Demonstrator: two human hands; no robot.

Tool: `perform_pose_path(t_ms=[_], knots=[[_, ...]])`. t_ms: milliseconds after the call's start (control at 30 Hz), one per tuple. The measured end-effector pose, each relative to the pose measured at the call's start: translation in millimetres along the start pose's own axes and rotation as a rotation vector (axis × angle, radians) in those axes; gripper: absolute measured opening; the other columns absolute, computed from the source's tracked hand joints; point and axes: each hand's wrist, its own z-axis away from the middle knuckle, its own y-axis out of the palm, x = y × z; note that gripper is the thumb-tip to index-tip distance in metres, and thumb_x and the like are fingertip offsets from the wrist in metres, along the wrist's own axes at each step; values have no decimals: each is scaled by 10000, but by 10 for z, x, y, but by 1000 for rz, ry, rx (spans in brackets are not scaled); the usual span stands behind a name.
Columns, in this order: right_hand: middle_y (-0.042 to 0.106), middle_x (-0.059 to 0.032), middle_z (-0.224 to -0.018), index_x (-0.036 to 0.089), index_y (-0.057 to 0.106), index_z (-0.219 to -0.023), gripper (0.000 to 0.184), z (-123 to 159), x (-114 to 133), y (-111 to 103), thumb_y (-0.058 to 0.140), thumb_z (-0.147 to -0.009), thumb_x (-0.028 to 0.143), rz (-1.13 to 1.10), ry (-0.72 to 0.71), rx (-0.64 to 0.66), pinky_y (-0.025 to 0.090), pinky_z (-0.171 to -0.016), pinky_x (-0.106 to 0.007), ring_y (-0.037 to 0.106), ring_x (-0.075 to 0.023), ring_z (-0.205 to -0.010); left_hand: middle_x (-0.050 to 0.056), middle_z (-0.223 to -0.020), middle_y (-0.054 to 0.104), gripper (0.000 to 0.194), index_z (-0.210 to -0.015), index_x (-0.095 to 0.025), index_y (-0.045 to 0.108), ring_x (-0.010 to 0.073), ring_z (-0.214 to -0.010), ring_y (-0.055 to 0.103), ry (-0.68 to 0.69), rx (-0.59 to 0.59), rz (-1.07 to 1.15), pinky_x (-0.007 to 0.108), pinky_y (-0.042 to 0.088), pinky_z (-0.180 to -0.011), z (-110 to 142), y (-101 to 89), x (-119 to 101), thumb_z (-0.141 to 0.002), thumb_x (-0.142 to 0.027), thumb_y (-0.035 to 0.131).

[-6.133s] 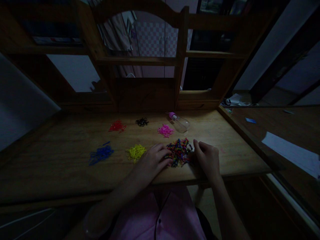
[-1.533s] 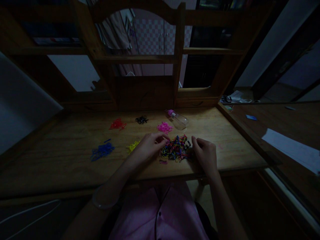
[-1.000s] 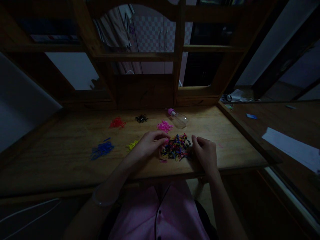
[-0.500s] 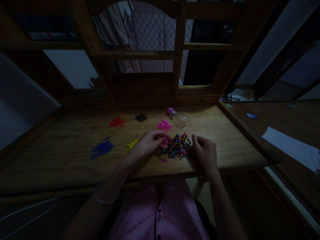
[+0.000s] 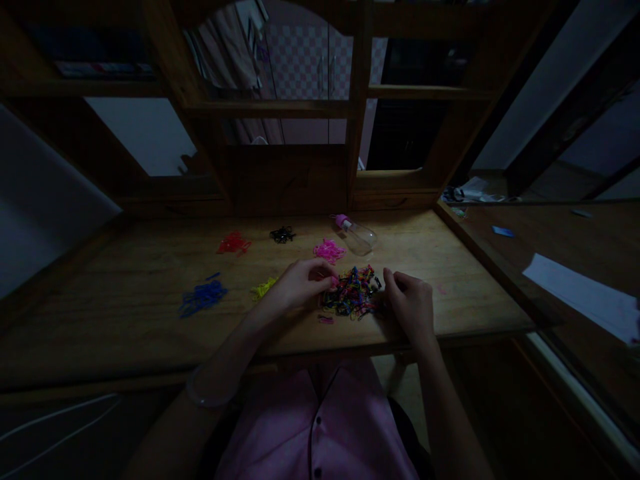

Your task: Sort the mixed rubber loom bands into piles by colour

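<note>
A mixed heap of small coloured bands point(image 5: 354, 295) lies on the wooden desk point(image 5: 125, 333) in front of me. My left hand point(image 5: 300, 285) rests at the heap's left edge, its fingers curled in a pinch on something too small to make out. My right hand point(image 5: 410, 303) sits at the heap's right edge with fingers bent together. Sorted little piles lie around: pink point(image 5: 329, 251), yellow point(image 5: 263, 289) partly behind my left hand, blue point(image 5: 202, 297), red point(image 5: 233, 244), black point(image 5: 283, 234). One loose pink piece point(image 5: 325, 319) lies just below the heap.
A clear bulb-shaped bottle with a pink cap point(image 5: 356, 235) lies on its side behind the pink pile. A wooden shelf unit point(image 5: 290, 180) rises at the desk's back. A second surface at the right holds white paper point(image 5: 575, 293). The room is very dim.
My left hand has shifted from beside the yellow pile up to the heap's upper left edge, pinching there. A pink piece has appeared below the heap. My right hand has barely moved.
</note>
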Motion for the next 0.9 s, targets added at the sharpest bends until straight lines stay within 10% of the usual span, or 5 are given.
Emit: perform_pose_path(t_ms=[200, 400, 900], knots=[[554, 11, -597, 176, 595, -699, 321, 44, 205, -65, 533, -952, 364, -144, -97, -63, 337, -553, -245, 473, -110, -533, 52, -829, 721, 204, -879, -154, 701, 165, -765, 673, -15, -7, 25, 261, 522, -700, -3, 38, -10, -800, -342, 713], [683, -51, -970, 219, 674, -1045, 173, 199, 589, -16, 618, -911, 313, -344, -292, 134, 472, -712, -268, 622, -171, -790, 63, -863, 735, 205, -891, -142, 729, 181, -814, 683, -18, 10, 77, 274, 526, -754, 45, 110, -105, -785, -317, 727], [726, -49, -901, 192, 692, -944, 186, 136, 708, 17, 672, -861, 357, -622, -78, 267, 527, -689, -266, 677, -184, -792, 69, -846, 751, 199, -883, -126, 761, 184, -805, 692, 3, -63, 146, 259, 537, -752, 196, 2, -300, -763, -284, 755]])
